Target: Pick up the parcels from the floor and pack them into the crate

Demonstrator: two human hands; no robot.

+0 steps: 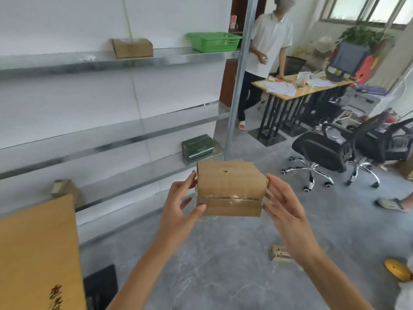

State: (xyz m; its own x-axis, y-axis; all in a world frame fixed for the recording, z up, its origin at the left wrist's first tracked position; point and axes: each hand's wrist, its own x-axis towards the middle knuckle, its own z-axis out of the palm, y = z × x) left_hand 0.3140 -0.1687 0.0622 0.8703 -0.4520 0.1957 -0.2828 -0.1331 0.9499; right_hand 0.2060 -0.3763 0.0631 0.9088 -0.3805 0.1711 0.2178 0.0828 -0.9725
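- Brown cardboard parcel with a clear-taped seam (230, 189): held up in the air in front of the grey metal shelf rack (156, 57), level with the rack's lower shelves, well clear of the grey floor (223, 271).
- Left hand (181, 211): grip closed on the parcel's left end, thumb on the near face, fingertips behind the edge.
- Right hand (286, 215): fingers fairly straight, laid against the right end; a bracing press, not a wrap.
- Why held so: one hand at each end probably keeps the parcel level and steady for carrying.
- Orientation: long axis runs left to right, hand to hand. Taped face points at the camera, seam parallel to the long axis; the face with a small hole tilts up and away.
- Green plastic lattice crate (214, 41): on the rack's top shelf, right end. Likely the destination, so a lift is needed.
- Small brown cardboard parcel (280, 253): on the floor, out from the rack, below the right hand.
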